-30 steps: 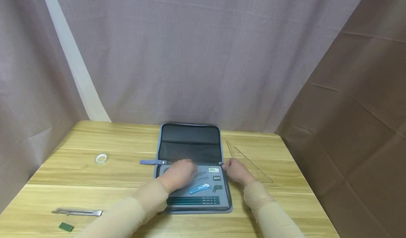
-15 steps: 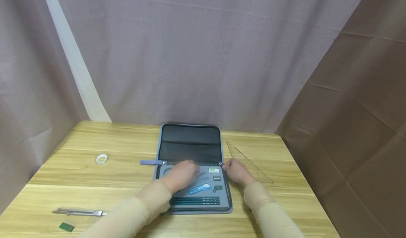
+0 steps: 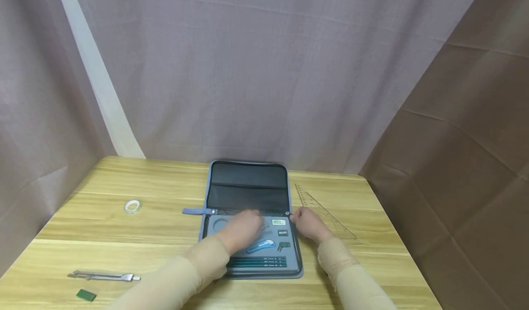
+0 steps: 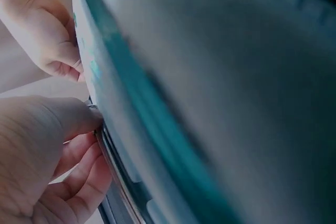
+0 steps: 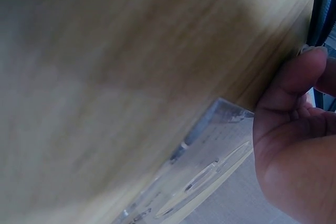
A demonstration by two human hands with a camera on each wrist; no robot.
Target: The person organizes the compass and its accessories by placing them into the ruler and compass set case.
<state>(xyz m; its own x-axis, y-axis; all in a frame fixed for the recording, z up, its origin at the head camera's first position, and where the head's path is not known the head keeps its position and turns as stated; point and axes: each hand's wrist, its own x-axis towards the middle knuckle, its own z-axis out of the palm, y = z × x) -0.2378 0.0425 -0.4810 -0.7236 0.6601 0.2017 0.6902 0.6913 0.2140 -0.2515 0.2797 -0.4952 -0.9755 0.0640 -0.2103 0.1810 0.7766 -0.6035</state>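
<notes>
An unfolded zip case (image 3: 249, 174) lies on the table, its grey tray (image 3: 291, 255) toward me. My left hand (image 3: 244, 229) is over the tray's far edge. In the left wrist view, its thumb and fingers pinch a thin strip (image 4: 118, 174) along the case's fold; the fingertips hide part of it. My right hand (image 3: 310, 222) pinches the case's right edge beside the fold, near a small snap. In the tray sit a blue utility knife (image 3: 261, 245), green pencils (image 3: 256, 262), a boxed eraser (image 3: 278, 222), a small sharpener (image 3: 283, 232) and a small dark-green part (image 3: 283, 246).
A clear set square (image 3: 326, 211) lies under and beyond my right hand. On the left are a tape roll (image 3: 132, 206), a metal compass (image 3: 103, 276) and a green block (image 3: 86, 295). A strap (image 3: 193, 211) sticks out leftward from the case. Curtains stand behind the table.
My left hand has slid a little to the right along the fold, uncovering more of the round recess at the tray's left. My right hand has stayed at the case's edge.
</notes>
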